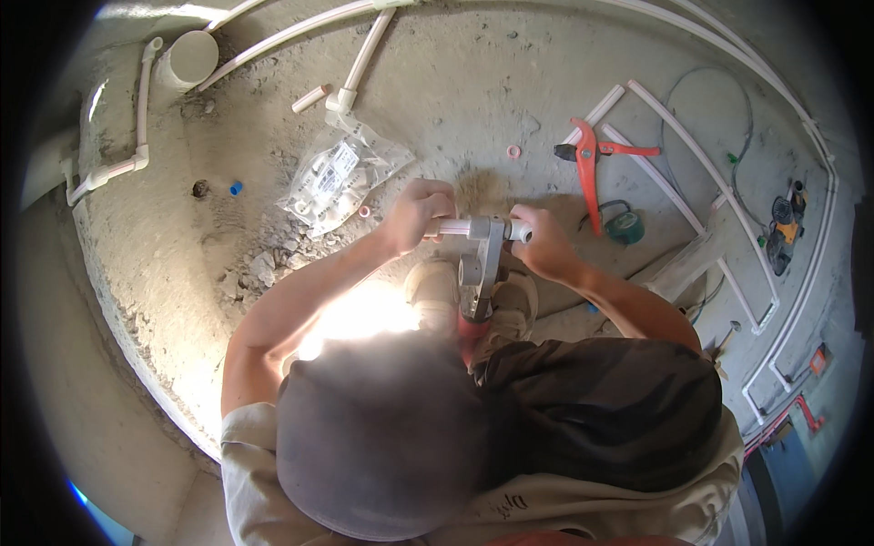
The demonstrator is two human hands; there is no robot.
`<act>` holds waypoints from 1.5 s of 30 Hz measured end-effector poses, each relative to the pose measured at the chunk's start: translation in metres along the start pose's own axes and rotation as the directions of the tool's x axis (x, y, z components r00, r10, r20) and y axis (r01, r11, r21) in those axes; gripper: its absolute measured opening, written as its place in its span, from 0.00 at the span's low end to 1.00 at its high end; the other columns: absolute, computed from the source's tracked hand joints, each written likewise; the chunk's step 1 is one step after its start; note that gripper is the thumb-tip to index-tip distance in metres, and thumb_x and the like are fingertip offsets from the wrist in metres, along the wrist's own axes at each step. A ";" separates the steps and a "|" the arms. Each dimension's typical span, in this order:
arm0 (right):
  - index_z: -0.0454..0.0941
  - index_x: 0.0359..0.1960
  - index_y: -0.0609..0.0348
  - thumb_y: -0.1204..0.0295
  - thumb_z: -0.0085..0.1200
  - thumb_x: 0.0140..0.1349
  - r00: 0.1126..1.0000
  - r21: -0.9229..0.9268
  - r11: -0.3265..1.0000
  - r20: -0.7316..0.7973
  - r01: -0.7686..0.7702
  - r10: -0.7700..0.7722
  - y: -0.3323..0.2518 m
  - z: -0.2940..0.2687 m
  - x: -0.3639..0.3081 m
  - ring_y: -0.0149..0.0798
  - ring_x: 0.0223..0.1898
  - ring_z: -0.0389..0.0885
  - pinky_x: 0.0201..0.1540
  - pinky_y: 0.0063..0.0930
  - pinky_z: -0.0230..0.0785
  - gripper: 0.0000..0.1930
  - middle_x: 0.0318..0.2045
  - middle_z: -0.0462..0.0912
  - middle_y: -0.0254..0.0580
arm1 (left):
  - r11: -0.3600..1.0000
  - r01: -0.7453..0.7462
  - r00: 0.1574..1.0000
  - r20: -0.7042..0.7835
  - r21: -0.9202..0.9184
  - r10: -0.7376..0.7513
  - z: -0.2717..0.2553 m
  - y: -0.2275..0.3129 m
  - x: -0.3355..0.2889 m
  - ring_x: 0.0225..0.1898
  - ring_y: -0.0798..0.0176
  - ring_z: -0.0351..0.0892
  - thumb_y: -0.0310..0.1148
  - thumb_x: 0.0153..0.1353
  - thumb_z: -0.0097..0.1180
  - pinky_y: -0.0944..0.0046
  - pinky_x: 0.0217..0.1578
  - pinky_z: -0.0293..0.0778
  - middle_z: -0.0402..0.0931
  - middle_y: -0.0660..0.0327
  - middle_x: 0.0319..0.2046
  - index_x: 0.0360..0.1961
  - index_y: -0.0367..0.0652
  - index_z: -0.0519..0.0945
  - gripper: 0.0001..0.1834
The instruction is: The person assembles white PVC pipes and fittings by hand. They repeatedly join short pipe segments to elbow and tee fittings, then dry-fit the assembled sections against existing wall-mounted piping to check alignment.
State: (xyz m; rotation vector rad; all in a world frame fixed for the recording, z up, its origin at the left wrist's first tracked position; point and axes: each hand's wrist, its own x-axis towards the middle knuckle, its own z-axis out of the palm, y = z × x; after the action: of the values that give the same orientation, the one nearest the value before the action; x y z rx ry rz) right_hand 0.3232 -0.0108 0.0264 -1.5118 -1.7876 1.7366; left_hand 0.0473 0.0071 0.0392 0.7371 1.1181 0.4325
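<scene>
My left hand (pixel 421 217) is closed round a short white plastic pipe (pixel 457 227) with a pink stripe. The pipe's other end meets one side of a pipe fusion welder (pixel 489 257), a grey metal heating plate with a red handle pointing back toward me. On the opposite side, my right hand (pixel 548 244) grips a white pipe fitting (pixel 521 231) against the welder. Pipe, welder head and fitting stand in one line. How deep the pipe and fitting sit on the welder is hidden. My shoes (pixel 431 289) are just below, on either side of the tool.
A clear bag of white fittings (pixel 341 177) lies ahead on the left, near loose rubble (pixel 262 267). On the right are an orange-red pipe cutter (pixel 587 173), a round green object (pixel 625 227), several white pipes (pixel 678 136) and a yellow-black power tool (pixel 785 218). A capped drain pipe (pixel 193 56) stands far left.
</scene>
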 end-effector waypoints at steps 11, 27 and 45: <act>0.81 0.43 0.70 0.81 0.57 0.52 0.993 0.040 0.995 0.077 -0.092 0.089 -0.011 -0.006 0.002 0.66 0.36 0.83 0.40 0.45 0.74 0.15 0.33 0.84 0.66 | 0.998 0.028 0.999 -0.017 -0.050 -0.029 0.002 -0.003 0.003 0.22 0.65 0.75 0.31 0.62 0.53 0.62 0.23 0.69 0.75 0.58 0.21 0.26 0.34 0.79 0.11; 0.80 0.40 0.66 0.77 0.62 0.53 0.999 -0.081 0.996 0.033 -0.020 0.022 -0.013 -0.009 0.000 0.66 0.37 0.81 0.40 0.49 0.72 0.12 0.33 0.83 0.62 | 1.000 0.027 0.999 -0.018 -0.009 -0.027 0.003 0.004 0.002 0.23 0.66 0.74 0.31 0.64 0.55 0.63 0.24 0.67 0.75 0.60 0.22 0.27 0.34 0.79 0.11; 0.78 0.54 0.63 0.70 0.67 0.63 0.974 -0.173 0.958 0.020 0.227 -0.227 -0.009 -0.015 -0.010 0.63 0.41 0.85 0.44 0.48 0.78 0.20 0.44 0.85 0.57 | 0.865 -0.157 0.986 0.032 0.476 0.161 -0.009 0.011 -0.021 0.33 0.58 0.83 0.26 0.55 0.68 0.57 0.36 0.77 0.83 0.55 0.31 0.36 0.36 0.82 0.09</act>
State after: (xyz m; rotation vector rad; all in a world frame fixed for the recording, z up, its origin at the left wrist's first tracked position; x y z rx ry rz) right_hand 0.3348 -0.0071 0.0427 -1.3046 -2.0684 1.5047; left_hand 0.0314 0.0042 0.0587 1.2720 1.1910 0.2965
